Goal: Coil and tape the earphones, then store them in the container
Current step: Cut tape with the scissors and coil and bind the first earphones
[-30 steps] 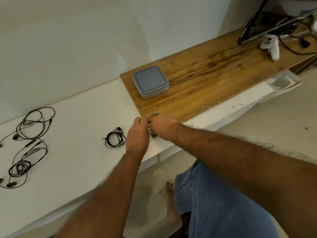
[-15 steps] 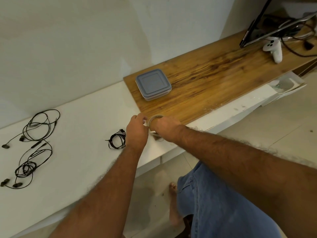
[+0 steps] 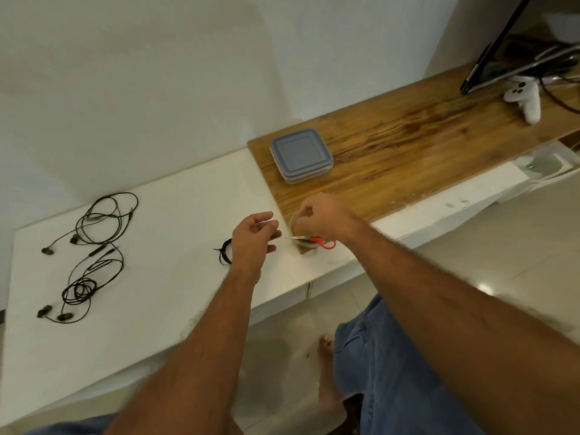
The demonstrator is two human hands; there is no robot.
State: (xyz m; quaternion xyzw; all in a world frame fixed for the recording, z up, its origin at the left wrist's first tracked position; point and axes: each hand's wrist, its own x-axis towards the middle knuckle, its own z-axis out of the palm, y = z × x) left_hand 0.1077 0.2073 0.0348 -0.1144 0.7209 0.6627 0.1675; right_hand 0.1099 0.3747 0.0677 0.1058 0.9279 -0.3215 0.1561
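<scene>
My left hand (image 3: 255, 237) hovers over the white tabletop with thumb and fingers pinched on what looks like the end of a clear tape strip. My right hand (image 3: 323, 215) grips the tape roll (image 3: 295, 226) at the seam of the white and wooden surfaces. A coiled black earphone (image 3: 224, 253) lies just left of my left hand, partly hidden by it. Two uncoiled earphones (image 3: 103, 219) (image 3: 83, 285) lie far left. The grey-lidded container (image 3: 301, 155) sits shut on the wood.
Red-handled scissors (image 3: 323, 243) lie under my right wrist, blades pointing left. A white game controller (image 3: 525, 97), a screen and cables stand at the far right of the wooden top (image 3: 408, 146). My knee and bare foot are below the table edge.
My left hand has drawn away leftward from the tape roll. My right hand stays on the roll, lifted enough that the red scissors show under it.
</scene>
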